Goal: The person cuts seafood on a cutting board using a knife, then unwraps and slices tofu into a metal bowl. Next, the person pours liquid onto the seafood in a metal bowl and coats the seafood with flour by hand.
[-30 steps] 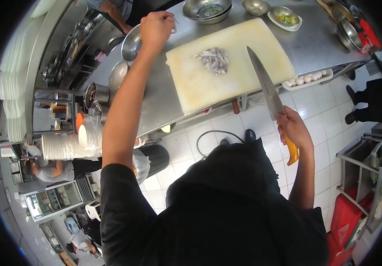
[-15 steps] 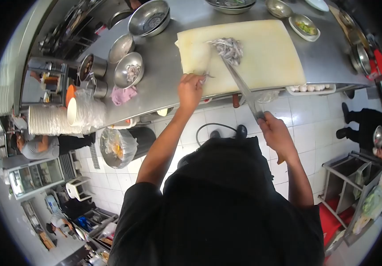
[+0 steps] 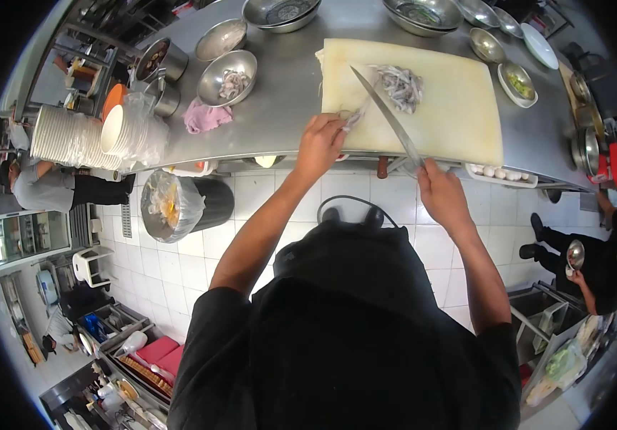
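A pale cutting board (image 3: 459, 118) lies on the steel counter, with a pile of greyish-white squid strips (image 3: 401, 87) on its middle. At the board's near left edge, my left hand (image 3: 321, 145) is closed, fingertips pinching a piece of squid (image 3: 352, 119). My right hand (image 3: 443, 192) grips the handle end of a long knife (image 3: 391, 120), just off the board's front edge. The blade slants across the board to the upper left, between the pinched squid and the pile. Whether its edge touches the board I cannot tell.
To the left stand a steel bowl (image 3: 242, 64) of squid pieces, a pink cloth (image 3: 206, 117) and stacked white containers (image 3: 65, 136). A small dish of chopped greens (image 3: 517, 84) sits right of the board. Below left is a lined bin (image 3: 208, 204). Another person (image 3: 580, 265) stands at right.
The view has shifted, moving the counter rightward in the picture. The knife tip has moved farther across the board, left of the pile. My left hand still holds squid near the board's left edge.
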The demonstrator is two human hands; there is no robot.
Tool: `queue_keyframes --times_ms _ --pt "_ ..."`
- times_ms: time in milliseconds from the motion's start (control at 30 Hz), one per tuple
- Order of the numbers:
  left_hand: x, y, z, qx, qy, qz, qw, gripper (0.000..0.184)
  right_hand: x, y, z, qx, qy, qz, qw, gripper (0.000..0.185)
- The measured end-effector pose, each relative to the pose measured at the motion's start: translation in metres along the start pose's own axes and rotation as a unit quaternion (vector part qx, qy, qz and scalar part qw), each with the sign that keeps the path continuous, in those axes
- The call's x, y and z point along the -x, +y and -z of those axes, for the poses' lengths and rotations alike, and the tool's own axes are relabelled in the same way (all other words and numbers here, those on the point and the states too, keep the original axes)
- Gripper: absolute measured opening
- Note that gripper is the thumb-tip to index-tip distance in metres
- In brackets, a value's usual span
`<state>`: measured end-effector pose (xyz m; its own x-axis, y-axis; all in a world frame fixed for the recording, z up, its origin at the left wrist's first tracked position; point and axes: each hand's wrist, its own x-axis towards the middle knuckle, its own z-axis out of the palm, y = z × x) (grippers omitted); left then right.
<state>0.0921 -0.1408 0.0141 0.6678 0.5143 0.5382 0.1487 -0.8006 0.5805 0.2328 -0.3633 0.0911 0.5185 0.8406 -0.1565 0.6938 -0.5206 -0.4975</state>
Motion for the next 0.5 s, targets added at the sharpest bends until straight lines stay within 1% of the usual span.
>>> queue_keyframes --times_ms 67,133,233,333,433,500 --pt "-0.001 -0.001 -0.002 0.007 -0.005 0.028 1.000 0.017 -0.002 0.004 -0.006 0.013 -0.015 -0.003 1.000 0.017" --pt "-0.003 -0.001 -0.004 0.016 -0.011 0.069 0.997 0.014 0.004 0.010 -0.004 0.035 -0.057 -0.031 0.997 0.017" --pt "-0.008 -0.003 -0.002 -0.052 -0.003 0.011 0.999 0.012 0.016 0.018 0.009 0.052 -0.093 -0.042 0.993 0.016" --pt "-0.015 -0.006 -0.004 -0.011 0.044 0.059 0.997 0.010 0.030 0.025 0.021 0.033 -0.113 -0.065 0.991 0.016" --pt "-0.029 0.007 0.008 0.132 0.026 0.227 0.965 0.010 0.039 0.024 0.021 -0.002 -0.119 -0.077 0.990 0.016" --pt "-0.033 -0.008 0.001 0.218 0.064 0.220 0.949 0.009 0.045 0.023 0.021 -0.024 -0.112 -0.079 0.990 0.017"
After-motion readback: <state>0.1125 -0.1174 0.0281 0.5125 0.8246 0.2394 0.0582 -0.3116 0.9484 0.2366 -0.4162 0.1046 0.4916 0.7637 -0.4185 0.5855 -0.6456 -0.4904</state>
